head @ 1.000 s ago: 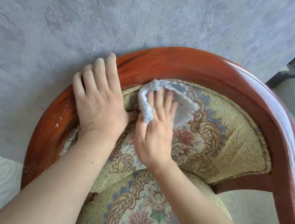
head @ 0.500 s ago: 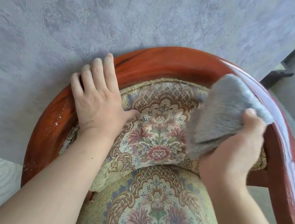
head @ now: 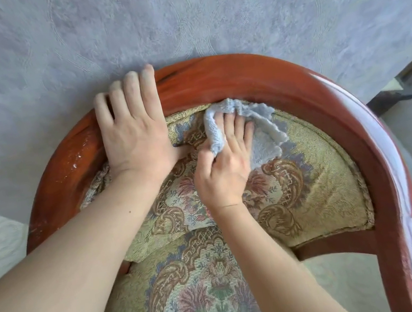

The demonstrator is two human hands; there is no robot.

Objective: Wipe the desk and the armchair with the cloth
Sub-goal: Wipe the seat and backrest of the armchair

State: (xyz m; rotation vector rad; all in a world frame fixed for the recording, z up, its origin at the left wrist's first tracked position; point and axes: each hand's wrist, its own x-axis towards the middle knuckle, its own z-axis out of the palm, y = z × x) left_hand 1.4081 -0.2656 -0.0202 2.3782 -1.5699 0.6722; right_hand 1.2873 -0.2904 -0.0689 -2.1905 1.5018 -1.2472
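— Cloth (head: 254, 123) first; where does it sit?

— Against the upholstered backrest (head: 318, 164) of the armchair (head: 282, 80), high up, its top edge touching the inner side of the curved wooden top rail; a pale grey-blue, fluffy rag, bunched at the top and spreading down to the right with a scalloped edge.

— And the right hand (head: 225, 171)?

— Pressed flat on the cloth, fingers (head: 239, 134) stretched out and close together, pointing toward the rail; the thumb side pinches a fold of the rag at its left edge, so the hand holds the cloth to the fabric more than it grips it.

— The left one?

— The left hand (head: 133, 135) lies open and flat just beside it, on the upper left of the chair back; its fingers reach over the wooden rail, the palm rests on the top edge of the padding, and the thumb runs along the fabric toward the right hand; it holds nothing, only the chair.

— Do the two hands touch?

— Very near; the left thumb tip and the right thumb look close to touching, though I cannot tell for sure.

— Anything else?

— The patterned seat (head: 196, 301) lies under both forearms; white specks mark the rail's left part; a grey textured wall (head: 203, 14) stands behind.
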